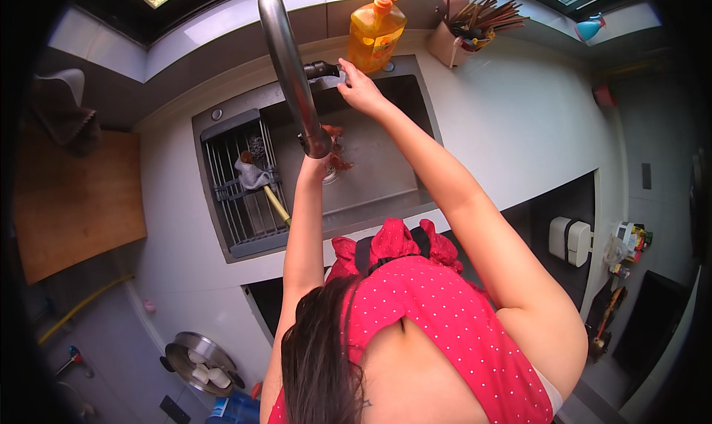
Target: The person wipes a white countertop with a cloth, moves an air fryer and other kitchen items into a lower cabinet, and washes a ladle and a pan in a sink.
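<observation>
My left hand [316, 167] is in the sink basin [378, 157], beneath the spout of the grey metal faucet [286, 57], which hides most of its fingers. Beside it shows something reddish-brown and irregular [338, 156], over the drain. Whether the hand grips it, I cannot tell. My right hand [360, 90] reaches to the back of the sink with its fingers apart. Its fingertips are at the end of the dark faucet lever [322, 69]; contact is unclear. Just behind that hand stands an orange pump bottle [375, 37] of soap.
A drying rack [239, 201] across the sink's left side bears a yellow-handled brush [276, 204] and a grey cloth [253, 174]. Chopsticks and utensils fill a holder [448, 45] at the back right. A wooden board [78, 201] lies left; a steel pot [194, 343] stands lower left.
</observation>
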The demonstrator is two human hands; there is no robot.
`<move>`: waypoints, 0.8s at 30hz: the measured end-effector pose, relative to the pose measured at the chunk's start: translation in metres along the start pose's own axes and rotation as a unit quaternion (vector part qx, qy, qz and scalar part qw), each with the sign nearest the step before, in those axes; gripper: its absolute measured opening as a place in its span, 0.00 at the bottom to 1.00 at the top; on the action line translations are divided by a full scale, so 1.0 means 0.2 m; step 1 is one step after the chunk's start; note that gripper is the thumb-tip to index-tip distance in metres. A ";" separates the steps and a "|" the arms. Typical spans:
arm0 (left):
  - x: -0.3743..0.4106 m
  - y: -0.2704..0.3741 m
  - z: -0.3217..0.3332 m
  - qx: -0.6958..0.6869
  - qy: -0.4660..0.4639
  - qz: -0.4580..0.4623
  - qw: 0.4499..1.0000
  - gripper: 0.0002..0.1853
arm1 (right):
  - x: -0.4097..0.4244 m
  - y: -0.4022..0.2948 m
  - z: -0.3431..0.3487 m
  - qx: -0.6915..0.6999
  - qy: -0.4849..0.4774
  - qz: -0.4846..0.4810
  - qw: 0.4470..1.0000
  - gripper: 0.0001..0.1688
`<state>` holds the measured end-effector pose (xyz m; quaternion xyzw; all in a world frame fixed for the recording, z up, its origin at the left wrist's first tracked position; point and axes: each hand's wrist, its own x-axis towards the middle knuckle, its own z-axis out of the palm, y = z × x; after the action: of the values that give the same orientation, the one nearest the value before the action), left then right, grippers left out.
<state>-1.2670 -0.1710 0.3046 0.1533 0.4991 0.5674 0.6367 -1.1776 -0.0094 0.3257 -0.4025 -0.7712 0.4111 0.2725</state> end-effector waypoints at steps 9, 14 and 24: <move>-0.25 0.29 0.16 0.282 0.026 0.091 0.955 0.15 | 0.19 -0.13 0.04 -0.101 -0.039 0.177 0.978 0.26; -0.27 0.26 0.04 0.305 -0.016 0.085 0.948 0.07 | 0.19 -0.22 0.08 -0.120 -0.002 0.214 0.969 0.26; -0.19 0.24 0.00 0.222 -0.018 0.101 0.970 0.12 | -0.31 0.13 0.04 -0.172 -0.399 -0.044 0.899 0.57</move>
<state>-1.2899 -0.1898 0.3589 0.3501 0.5832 0.5011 0.5350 -1.1402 -0.0571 0.2948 -0.2108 -0.8907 0.3863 -0.1140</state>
